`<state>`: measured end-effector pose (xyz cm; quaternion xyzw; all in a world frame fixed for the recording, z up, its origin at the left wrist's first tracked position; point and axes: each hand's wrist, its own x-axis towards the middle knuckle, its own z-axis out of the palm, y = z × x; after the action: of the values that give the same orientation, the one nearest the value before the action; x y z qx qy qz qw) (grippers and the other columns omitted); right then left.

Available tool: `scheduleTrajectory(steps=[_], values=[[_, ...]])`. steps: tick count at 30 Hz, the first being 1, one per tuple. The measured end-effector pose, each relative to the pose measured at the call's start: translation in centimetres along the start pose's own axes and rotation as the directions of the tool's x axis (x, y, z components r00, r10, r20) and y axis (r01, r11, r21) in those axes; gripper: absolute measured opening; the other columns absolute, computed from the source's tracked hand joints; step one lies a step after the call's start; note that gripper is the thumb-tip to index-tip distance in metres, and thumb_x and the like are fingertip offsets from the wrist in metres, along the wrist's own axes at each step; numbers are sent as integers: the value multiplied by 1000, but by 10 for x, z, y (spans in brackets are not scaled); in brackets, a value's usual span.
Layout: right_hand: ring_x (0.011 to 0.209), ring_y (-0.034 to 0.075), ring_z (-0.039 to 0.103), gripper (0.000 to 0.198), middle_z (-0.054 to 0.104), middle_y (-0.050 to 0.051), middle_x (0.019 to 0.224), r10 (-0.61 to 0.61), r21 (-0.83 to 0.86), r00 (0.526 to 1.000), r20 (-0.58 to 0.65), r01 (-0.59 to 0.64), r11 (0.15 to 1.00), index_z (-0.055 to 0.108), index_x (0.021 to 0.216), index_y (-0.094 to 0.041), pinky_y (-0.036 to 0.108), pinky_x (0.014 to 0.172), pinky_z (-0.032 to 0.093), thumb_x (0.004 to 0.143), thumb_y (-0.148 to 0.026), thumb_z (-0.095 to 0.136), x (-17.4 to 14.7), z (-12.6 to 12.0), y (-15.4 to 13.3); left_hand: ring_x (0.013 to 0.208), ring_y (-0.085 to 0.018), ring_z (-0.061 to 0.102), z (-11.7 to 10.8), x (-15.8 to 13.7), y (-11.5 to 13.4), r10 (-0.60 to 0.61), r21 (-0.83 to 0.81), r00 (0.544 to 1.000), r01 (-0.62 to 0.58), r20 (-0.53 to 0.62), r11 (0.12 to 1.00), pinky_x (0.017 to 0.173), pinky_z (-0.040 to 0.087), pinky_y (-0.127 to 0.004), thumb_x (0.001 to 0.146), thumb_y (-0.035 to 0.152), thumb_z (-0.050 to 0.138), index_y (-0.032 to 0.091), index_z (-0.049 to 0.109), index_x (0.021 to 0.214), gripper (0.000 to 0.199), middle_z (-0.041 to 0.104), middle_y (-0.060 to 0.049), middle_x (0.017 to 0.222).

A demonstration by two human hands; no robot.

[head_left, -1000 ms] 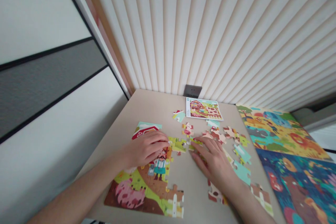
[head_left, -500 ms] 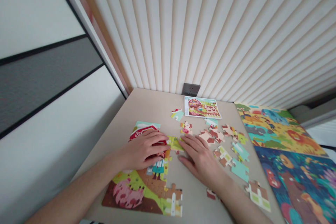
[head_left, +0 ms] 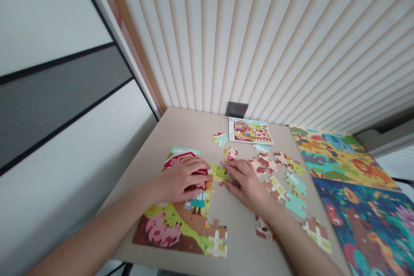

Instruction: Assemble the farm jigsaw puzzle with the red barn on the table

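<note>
A partly assembled farm jigsaw puzzle (head_left: 192, 233) lies on the table, showing a pig, a farmer and a red barn. My left hand (head_left: 183, 179) rests flat over its barn part, fingers stretched out, hiding some of the picture. A light green puzzle piece (head_left: 218, 173) sits against the puzzle's right edge, between my two hands. My right hand (head_left: 246, 183) has its thumb and fingertips at the right end of this piece, gripping it. Whether the piece is fully joined to the puzzle I cannot tell.
Several loose pieces lie to the right, among them cow pieces (head_left: 268, 164), a teal piece (head_left: 295, 205) and a fence piece (head_left: 317, 233). A picture card (head_left: 250, 131) lies near the pleated wall (head_left: 207, 43). Two finished puzzles, a savanna (head_left: 343, 155) and a dark forest (head_left: 371, 224), cover the right side.
The fingers of my right hand have drawn closer together at the green piece. The left hand stays on the puzzle. The view has shifted slightly, baring more of the brown-spotted piece near my right forearm.
</note>
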<state>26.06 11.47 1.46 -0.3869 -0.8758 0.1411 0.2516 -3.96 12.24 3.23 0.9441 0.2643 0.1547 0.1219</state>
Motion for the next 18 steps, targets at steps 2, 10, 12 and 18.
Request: scheduleTrajectory(steps=[2, 10, 12, 18], values=[[128, 31, 60, 45, 67, 15, 135, 1, 15, 1000, -12, -1, 1000, 63, 144, -22, 55, 111, 49, 99, -26, 69, 0, 0, 1, 129, -29, 58, 1, 0, -1, -1, 3, 1000, 1, 11, 1000, 119, 41, -51, 102, 38, 63, 27, 67, 139, 39, 65, -12, 134], [125, 30, 63, 45, 68, 14, 133, 12, 47, 1000, -23, -11, 999, 65, 142, -23, 51, 108, 52, 98, -30, 71, 2, 2, 4, 128, -30, 58, 1, 1, -1, -1, 5, 1000, 1, 2, 1000, 119, 41, -53, 102, 38, 64, 26, 70, 135, 36, 64, -12, 134], [125, 29, 64, 47, 68, 14, 135, 23, 55, 1000, -19, -22, 998, 64, 143, -24, 49, 107, 53, 98, -30, 71, 2, 2, 5, 128, -30, 58, 2, 0, -2, 7, -4, 1000, -7, -13, 1000, 119, 41, -52, 100, 36, 65, 28, 69, 136, 37, 65, -12, 134], [124, 29, 65, 45, 70, 15, 133, 6, -14, 1000, 7, -6, 1000, 64, 142, -21, 47, 107, 52, 98, -29, 72, 5, -4, 1, 131, -29, 57, 6, -2, -5, 23, -10, 999, -23, -26, 1000, 119, 43, -50, 99, 31, 66, 29, 67, 139, 41, 63, -11, 138]])
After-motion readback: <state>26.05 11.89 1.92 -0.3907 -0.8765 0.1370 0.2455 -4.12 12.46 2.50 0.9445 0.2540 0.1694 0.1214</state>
